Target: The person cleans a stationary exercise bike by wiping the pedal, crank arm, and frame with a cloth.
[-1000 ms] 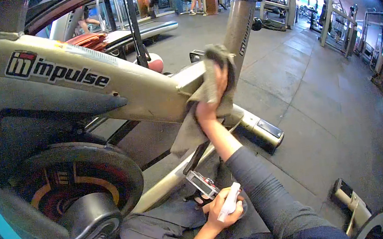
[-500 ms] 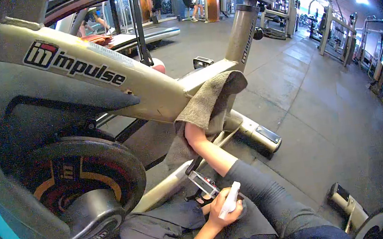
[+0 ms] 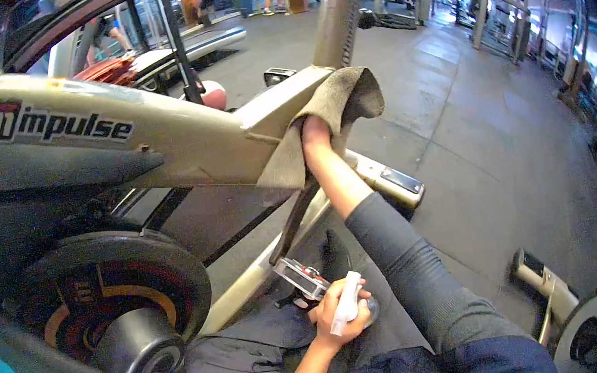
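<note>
In the lower middle, my left hand [image 3: 336,323] is wrapped round a spray bottle [image 3: 346,304] with a white trigger head. Just beyond that hand is the exercise bike's pedal [image 3: 302,278] on its crank arm. My right hand [image 3: 316,130] reaches forward under a grey-brown cloth [image 3: 340,99], pressing it against the bike's beige frame [image 3: 197,150] near the seat post. The cloth drapes over the hand and hides the fingers, with one end hanging down to the left.
A black flywheel [image 3: 115,298] stands close on the left. The bike's rear foot [image 3: 391,182] rests on the dark floor. At lower right is part of another machine [image 3: 550,290]. A pink ball [image 3: 213,95], a treadmill [image 3: 185,53] and people are farther back.
My right hand and the cloth have shifted up along the frame toward the seat post, and the cloth has changed its folds. The view has tilted down slightly. My left hand keeps the bottle.
</note>
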Demonstrator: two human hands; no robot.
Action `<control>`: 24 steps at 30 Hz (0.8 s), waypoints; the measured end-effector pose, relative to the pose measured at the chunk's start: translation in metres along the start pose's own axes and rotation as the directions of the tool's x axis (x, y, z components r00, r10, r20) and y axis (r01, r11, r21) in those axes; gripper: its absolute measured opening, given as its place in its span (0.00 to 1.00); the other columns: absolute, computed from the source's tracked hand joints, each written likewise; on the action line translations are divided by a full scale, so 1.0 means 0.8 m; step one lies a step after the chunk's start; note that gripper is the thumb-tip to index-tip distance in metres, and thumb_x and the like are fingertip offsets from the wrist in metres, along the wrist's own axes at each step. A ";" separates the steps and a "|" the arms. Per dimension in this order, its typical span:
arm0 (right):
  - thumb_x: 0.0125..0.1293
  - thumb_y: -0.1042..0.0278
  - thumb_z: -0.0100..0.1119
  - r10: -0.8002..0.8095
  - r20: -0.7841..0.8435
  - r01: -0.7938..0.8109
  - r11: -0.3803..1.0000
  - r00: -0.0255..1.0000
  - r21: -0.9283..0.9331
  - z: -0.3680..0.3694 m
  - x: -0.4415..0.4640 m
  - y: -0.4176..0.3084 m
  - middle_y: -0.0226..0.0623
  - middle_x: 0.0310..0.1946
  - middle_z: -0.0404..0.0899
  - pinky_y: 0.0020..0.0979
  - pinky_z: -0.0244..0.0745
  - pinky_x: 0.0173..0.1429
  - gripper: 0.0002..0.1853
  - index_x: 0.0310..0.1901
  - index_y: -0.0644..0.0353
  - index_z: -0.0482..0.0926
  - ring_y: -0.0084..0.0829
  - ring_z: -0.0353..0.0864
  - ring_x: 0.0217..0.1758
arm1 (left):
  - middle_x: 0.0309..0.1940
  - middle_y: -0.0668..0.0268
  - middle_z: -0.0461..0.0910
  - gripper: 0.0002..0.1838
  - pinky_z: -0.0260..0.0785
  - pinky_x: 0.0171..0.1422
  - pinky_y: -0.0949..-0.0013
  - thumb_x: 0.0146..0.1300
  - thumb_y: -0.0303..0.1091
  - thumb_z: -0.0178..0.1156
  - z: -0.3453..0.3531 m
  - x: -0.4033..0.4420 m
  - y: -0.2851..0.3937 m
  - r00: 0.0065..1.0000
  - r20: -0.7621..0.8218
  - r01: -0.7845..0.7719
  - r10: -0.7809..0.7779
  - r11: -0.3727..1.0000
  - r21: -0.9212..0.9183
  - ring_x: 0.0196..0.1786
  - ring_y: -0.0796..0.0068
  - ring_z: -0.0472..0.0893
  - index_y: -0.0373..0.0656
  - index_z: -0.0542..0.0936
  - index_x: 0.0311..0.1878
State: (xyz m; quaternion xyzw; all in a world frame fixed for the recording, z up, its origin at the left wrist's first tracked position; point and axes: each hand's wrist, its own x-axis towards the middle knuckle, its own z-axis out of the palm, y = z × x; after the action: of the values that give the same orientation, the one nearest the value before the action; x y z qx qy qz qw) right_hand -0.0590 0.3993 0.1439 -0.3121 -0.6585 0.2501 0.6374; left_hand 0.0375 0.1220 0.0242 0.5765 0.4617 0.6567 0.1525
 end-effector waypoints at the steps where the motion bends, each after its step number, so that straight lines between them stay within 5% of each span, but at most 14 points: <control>1: 0.69 0.66 0.44 0.028 0.005 -0.028 0.999 1.000 0.017 -0.013 0.007 0.001 0.47 0.67 0.57 0.37 0.47 0.75 0.26 0.67 0.65 0.57 0.42 0.52 0.71 | 0.44 0.55 0.80 0.25 0.77 0.39 0.67 0.50 0.22 0.59 -0.001 0.001 0.001 1.000 -0.002 -0.013 0.013 1.000 -0.006 0.36 0.67 0.85 0.34 0.65 0.53; 8: 0.68 0.65 0.47 0.172 0.142 -0.197 0.963 0.975 0.186 -0.182 -0.059 -0.001 0.44 0.66 0.60 0.36 0.50 0.74 0.27 0.66 0.63 0.59 0.40 0.56 0.70 | 0.44 0.52 0.78 0.26 0.77 0.41 0.65 0.48 0.19 0.57 -0.002 -0.002 -0.003 1.000 0.026 -0.006 0.007 0.998 -0.062 0.37 0.64 0.84 0.34 0.62 0.53; 15: 0.67 0.65 0.51 0.303 0.350 -0.376 0.912 0.887 0.165 -0.344 -0.180 -0.021 0.41 0.64 0.63 0.35 0.54 0.72 0.27 0.66 0.61 0.60 0.38 0.60 0.68 | 0.40 0.59 0.81 0.23 0.75 0.47 0.68 0.46 0.20 0.58 -0.014 0.012 0.023 0.990 0.090 0.118 -0.104 0.980 -0.163 0.40 0.69 0.84 0.34 0.72 0.49; 18: 0.66 0.64 0.53 0.291 0.373 -0.341 0.937 0.881 0.075 -0.383 -0.197 -0.024 0.40 0.63 0.64 0.35 0.55 0.72 0.27 0.66 0.60 0.61 0.37 0.62 0.67 | 0.37 0.61 0.81 0.20 0.74 0.47 0.68 0.43 0.20 0.58 -0.015 0.007 0.036 0.972 0.110 0.223 -0.208 0.965 -0.138 0.39 0.69 0.83 0.34 0.75 0.45; 22: 0.65 0.66 0.56 0.234 0.410 -0.175 0.968 0.881 -0.178 -0.414 -0.198 -0.027 0.39 0.62 0.66 0.34 0.57 0.71 0.28 0.65 0.59 0.62 0.35 0.64 0.66 | 0.32 0.61 0.80 0.18 0.74 0.45 0.69 0.41 0.19 0.57 0.000 0.021 0.065 0.984 0.166 0.070 -0.060 0.996 -0.052 0.35 0.70 0.83 0.34 0.76 0.41; 23: 0.64 0.68 0.57 0.218 0.434 -0.103 0.957 0.874 -0.273 -0.418 -0.196 -0.029 0.39 0.62 0.67 0.33 0.57 0.71 0.28 0.65 0.59 0.63 0.35 0.64 0.66 | 0.42 0.55 0.78 0.19 0.72 0.50 0.65 0.41 0.21 0.57 0.003 0.016 0.066 0.967 0.211 0.166 -0.143 0.981 -0.097 0.42 0.66 0.81 0.34 0.77 0.43; 24: 0.63 0.68 0.58 0.208 0.440 -0.069 0.948 0.874 -0.312 -0.425 -0.197 -0.034 0.39 0.62 0.67 0.33 0.57 0.71 0.28 0.65 0.59 0.63 0.35 0.64 0.65 | 0.42 0.55 0.78 0.19 0.72 0.50 0.65 0.41 0.21 0.57 0.007 0.017 0.071 0.966 0.212 0.173 -0.149 0.980 -0.099 0.42 0.66 0.81 0.34 0.77 0.43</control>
State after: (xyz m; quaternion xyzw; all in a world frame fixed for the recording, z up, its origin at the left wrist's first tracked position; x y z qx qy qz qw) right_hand 0.2761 0.2424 0.0767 -0.3785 -0.7973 0.2653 0.3882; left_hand 0.0575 0.1049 0.0765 0.5912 0.4500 0.6054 0.2854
